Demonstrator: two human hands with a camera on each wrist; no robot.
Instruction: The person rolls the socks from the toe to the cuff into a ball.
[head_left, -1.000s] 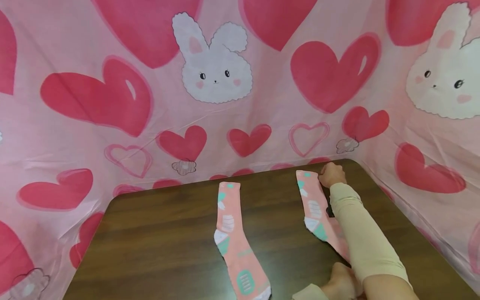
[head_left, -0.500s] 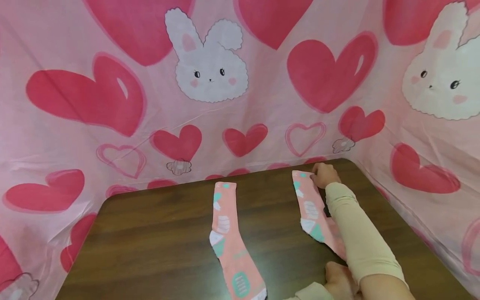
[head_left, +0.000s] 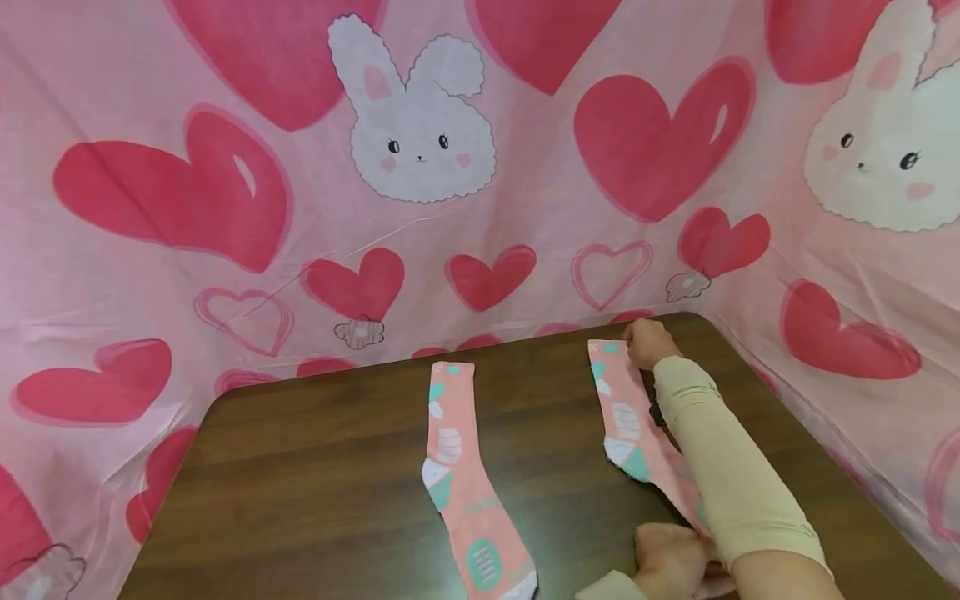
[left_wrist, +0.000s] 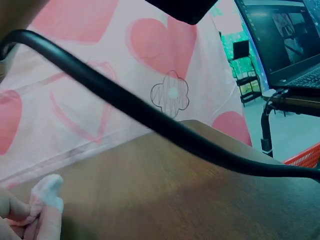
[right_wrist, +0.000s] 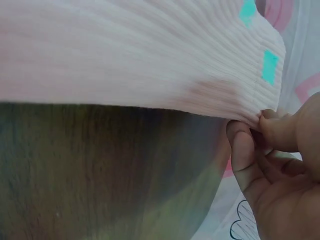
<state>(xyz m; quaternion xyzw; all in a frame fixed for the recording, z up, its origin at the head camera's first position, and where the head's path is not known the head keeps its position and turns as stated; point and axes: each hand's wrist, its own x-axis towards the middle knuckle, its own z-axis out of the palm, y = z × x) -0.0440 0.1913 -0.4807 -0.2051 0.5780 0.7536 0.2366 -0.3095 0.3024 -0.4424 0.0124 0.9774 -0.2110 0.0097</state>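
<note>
Two pink socks with teal and white patches are on the brown table. One sock (head_left: 467, 483) lies flat in the middle. At the right is the other sock (head_left: 624, 404), stretched lengthwise between both hands. My right hand (head_left: 651, 343) pinches the corner of its ribbed cuff (right_wrist: 250, 85) between thumb and forefinger, as the right wrist view shows close up. Near the table's front, my left hand (head_left: 671, 558) pinches the toe end, whose white tip (left_wrist: 48, 191) pokes out past the fingers in the left wrist view. My right sleeve covers part of the foot section.
A pink cloth (head_left: 300, 217) with hearts and rabbits hangs behind and beside the table (head_left: 315, 483). A black cable (left_wrist: 150, 117) crosses the left wrist view. Beyond the table there stand a laptop (left_wrist: 290, 45) and a red basket (left_wrist: 306, 157).
The left hand has turned and shifted slightly leftward at the toe end, and a teal patch now shows there. The right hand keeps its pinch on the cuff. The head view has shifted a little.
</note>
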